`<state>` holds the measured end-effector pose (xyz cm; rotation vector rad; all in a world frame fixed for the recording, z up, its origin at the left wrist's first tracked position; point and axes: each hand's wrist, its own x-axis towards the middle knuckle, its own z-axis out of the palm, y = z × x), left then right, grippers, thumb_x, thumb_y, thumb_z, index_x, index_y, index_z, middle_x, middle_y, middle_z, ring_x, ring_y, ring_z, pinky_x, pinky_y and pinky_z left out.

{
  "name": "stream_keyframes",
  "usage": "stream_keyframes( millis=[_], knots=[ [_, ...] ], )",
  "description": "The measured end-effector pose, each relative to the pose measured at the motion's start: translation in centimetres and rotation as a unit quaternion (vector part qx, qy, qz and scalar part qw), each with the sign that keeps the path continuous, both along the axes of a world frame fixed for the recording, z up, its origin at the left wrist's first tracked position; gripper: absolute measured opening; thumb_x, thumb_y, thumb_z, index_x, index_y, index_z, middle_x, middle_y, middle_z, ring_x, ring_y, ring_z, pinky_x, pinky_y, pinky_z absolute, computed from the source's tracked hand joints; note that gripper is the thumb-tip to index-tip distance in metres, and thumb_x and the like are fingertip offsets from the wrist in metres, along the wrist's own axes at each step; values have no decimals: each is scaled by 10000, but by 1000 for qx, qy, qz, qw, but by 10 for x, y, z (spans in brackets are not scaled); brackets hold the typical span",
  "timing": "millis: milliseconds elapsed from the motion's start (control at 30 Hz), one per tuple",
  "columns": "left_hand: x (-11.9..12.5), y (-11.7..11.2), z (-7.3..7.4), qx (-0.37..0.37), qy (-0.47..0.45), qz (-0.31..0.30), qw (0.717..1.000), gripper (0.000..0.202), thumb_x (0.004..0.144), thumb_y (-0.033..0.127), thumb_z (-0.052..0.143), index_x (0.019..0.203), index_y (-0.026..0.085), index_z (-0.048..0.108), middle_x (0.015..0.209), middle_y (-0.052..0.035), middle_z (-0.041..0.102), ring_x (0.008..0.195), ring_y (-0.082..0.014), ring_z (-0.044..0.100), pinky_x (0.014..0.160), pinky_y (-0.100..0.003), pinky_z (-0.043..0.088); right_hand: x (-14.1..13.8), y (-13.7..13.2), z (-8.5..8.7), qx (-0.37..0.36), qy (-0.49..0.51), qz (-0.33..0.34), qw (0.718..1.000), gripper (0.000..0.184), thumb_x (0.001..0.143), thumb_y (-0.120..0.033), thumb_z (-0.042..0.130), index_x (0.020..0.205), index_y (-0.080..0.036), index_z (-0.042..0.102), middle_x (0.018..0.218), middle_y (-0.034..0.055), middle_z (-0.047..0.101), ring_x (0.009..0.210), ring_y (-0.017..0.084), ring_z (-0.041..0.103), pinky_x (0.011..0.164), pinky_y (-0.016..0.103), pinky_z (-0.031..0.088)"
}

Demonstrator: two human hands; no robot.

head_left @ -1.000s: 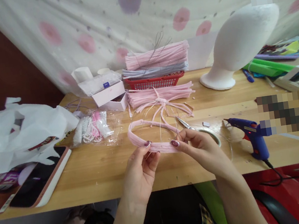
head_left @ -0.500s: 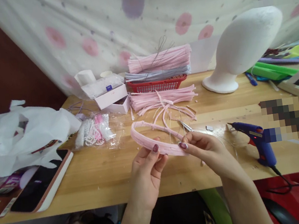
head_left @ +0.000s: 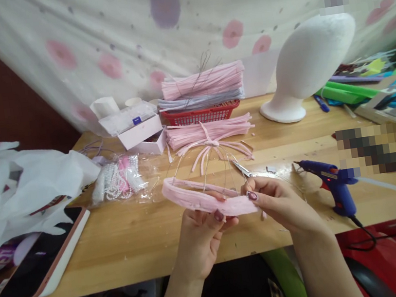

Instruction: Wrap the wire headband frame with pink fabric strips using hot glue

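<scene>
A pink fuzzy ring (head_left: 191, 202), built from rows of pipe-cleaner-like strips, is held above the front of the table. Thin bare wires arch up from it and meet at a pink knot (head_left: 212, 143), giving it the look of a crown frame. My left hand (head_left: 201, 239) grips the lower front of the band, thumb outside and fingers beneath and behind. At the band's right end my right hand (head_left: 285, 205) pinches the edge between thumb and fingers. Scissors (head_left: 247, 170) lie just behind the right hand, partly hidden by it.
To the right lies a blue glue gun (head_left: 329, 176) with its cord over the table edge. A white foam head (head_left: 305, 69) stands behind. Pink strips (head_left: 213, 130) lie before a red basket (head_left: 202, 114). Bagged pearl beads (head_left: 123, 176) and a phone (head_left: 46, 253) are left.
The ring has turned and tilted in my hands, so its wire arches now show above it. My left hand has slid right along the band. The camera view has shifted slightly right.
</scene>
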<state>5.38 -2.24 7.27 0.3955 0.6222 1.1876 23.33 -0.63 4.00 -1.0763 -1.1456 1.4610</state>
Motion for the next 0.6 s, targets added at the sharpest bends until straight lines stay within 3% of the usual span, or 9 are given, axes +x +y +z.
stream_keyframes(
  millis=[233, 467, 600],
  knots=[
    [-4, 0, -11, 12, 1, 15, 1000, 264, 537, 233, 972, 693, 169, 770, 700, 38, 689, 587, -49, 669, 580, -94, 594, -1, -1, 1, 14, 11, 11, 1000, 361, 734, -488, 840, 699, -187, 644, 609, -39, 522, 545, 85, 417, 483, 214, 315],
    [-10, 3, -26, 24, -16, 9, 1000, 226, 600, 235, 950, 771, 194, 808, 767, 21, 771, 626, -66, 713, 580, -90, 598, -3, 0, -5, 1, 36, 1, 999, 346, 696, -455, 881, 698, -179, 672, 642, -26, 580, 599, 85, 483, 575, 210, 382],
    [-10, 2, -25, 19, 13, 0, 1000, 266, 613, 297, 945, 826, 190, 826, 725, -10, 789, 588, -69, 707, 586, -99, 600, -7, 0, -4, 3, 49, -6, 999, 315, 714, -434, 874, 696, -189, 676, 639, -34, 571, 601, 86, 480, 593, 213, 395]
  ],
)
